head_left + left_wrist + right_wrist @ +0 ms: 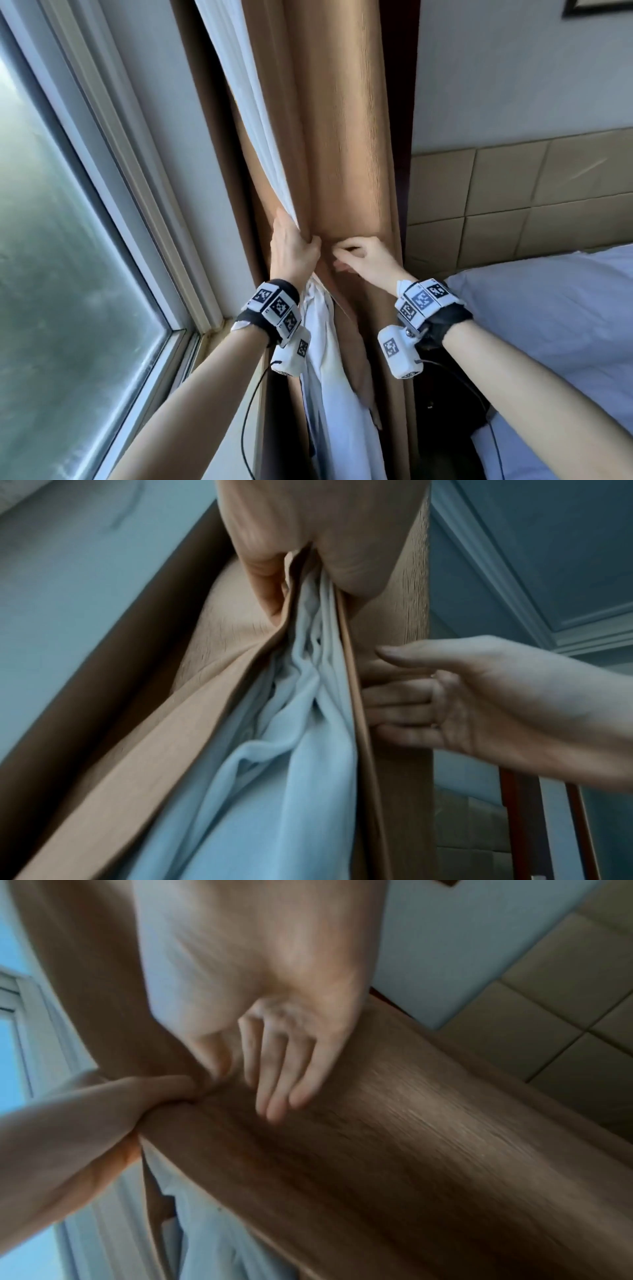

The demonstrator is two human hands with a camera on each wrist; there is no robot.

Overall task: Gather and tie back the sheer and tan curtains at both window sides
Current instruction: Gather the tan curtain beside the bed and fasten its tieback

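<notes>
The tan curtain (pixel 349 154) hangs in a thick gathered column beside the window. The sheer white curtain (pixel 255 102) runs down its left side and bunches below my hands. My left hand (pixel 294 246) grips both fabrics together at waist height; in the left wrist view its fingers (pixel 342 539) clamp the sheer folds (pixel 274 750) between tan edges. My right hand (pixel 359 257) is just right of it, holding nothing. Its straight fingers (pixel 281 1074) lie flat against the front of the tan curtain (pixel 377 1150). No tie-back band is visible.
The window pane (pixel 51 274) and its white frame (pixel 144 205) fill the left. A bed with white bedding (pixel 548 325) lies at the right, a tan padded headboard (pixel 513 198) behind it. A dark gap (pixel 442 394) separates curtain and bed.
</notes>
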